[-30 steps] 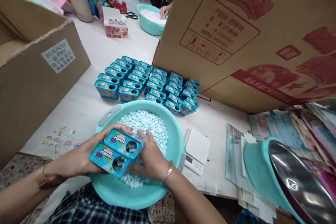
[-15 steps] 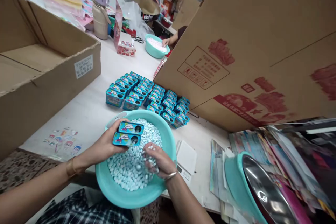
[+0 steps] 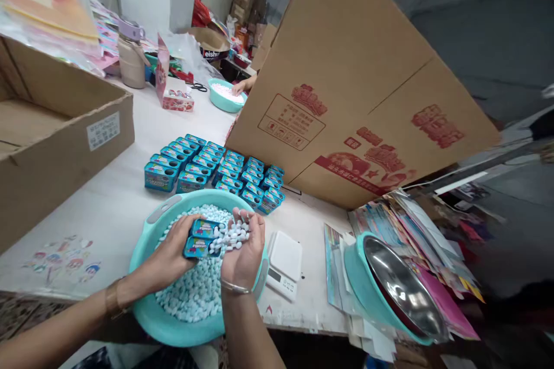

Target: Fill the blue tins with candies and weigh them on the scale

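My left hand point(image 3: 175, 246) grips two small blue candy boxes point(image 3: 202, 246) side by side, their round openings facing up. Cupped palm up right beside them, my right hand point(image 3: 246, 253) holds a heap of pale blue candies point(image 3: 236, 234), some spilling over the openings. Both hands are above a turquoise basin point(image 3: 145, 314) full of the same candies point(image 3: 190, 291). Behind the basin, several rows of matching blue boxes point(image 3: 199, 169) stand on the table.
A white scale point(image 3: 285, 256) lies right of the basin. An open carton point(image 3: 64, 167) stands left, and a large carton point(image 3: 329, 104) leans at the back right. Across the table a co-worker's hand point(image 3: 239, 87) reaches into another basin point(image 3: 223, 105). A metal bowl point(image 3: 402, 282) sits far right.
My right hand has risen from the candies in the basin and turned palm up with a handful beside the boxes. The view has shifted, showing more on the right.
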`<move>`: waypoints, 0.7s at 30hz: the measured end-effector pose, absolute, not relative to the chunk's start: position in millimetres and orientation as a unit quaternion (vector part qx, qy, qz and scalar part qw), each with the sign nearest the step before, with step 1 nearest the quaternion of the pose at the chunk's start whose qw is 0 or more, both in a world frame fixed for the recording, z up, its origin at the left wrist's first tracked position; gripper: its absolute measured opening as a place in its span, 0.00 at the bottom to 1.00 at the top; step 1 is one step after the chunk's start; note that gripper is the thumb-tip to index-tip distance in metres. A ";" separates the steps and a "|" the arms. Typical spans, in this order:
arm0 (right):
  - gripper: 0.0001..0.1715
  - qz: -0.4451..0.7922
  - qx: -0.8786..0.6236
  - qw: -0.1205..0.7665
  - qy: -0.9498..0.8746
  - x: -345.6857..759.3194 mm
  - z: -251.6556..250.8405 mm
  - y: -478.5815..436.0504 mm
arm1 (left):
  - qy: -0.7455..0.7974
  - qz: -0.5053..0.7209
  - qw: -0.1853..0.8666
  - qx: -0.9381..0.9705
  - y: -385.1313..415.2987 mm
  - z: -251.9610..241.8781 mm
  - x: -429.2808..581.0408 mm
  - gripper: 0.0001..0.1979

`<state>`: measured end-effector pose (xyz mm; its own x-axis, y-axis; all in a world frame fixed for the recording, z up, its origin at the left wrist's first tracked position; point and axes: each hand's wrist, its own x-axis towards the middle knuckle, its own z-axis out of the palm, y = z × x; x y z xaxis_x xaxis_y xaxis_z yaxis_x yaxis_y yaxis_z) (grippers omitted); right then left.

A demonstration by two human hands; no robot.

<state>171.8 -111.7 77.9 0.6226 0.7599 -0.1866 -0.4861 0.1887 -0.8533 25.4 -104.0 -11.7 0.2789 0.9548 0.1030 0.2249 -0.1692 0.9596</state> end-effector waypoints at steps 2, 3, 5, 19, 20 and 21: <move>0.21 0.424 -0.487 0.744 -0.175 186.2 83.9 -108.9 | 0.433 0.385 0.476 0.662 -103.5 -8.8 20.4 0.40; 0.23 0.431 -0.495 0.728 -0.199 194.7 85.0 -108.6 | 0.420 0.375 0.494 0.663 -102.3 -6.6 17.5 0.40; 0.28 0.441 -0.538 0.672 -0.253 209.4 82.4 -111.2 | 0.396 0.357 0.538 0.653 -98.6 -1.3 12.6 0.41; 0.52 0.385 -0.609 0.506 -0.474 214.0 59.9 -152.2 | 0.388 0.287 0.644 0.593 -94.2 18.5 34.3 0.53; 0.51 0.375 -0.599 0.480 -0.520 222.4 63.2 -153.8 | 0.381 0.288 0.631 0.611 -93.5 17.7 32.7 0.52; 0.51 0.358 -0.587 0.448 -0.572 231.0 65.9 -155.1 | 0.376 0.292 0.610 0.634 -92.3 16.1 30.3 0.49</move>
<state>231.0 -155.1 65.9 0.0908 0.9916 0.0922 0.3505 0.0548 -0.9349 30.3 -92.3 16.1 0.5470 0.8325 -0.0873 0.1196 0.0254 0.9925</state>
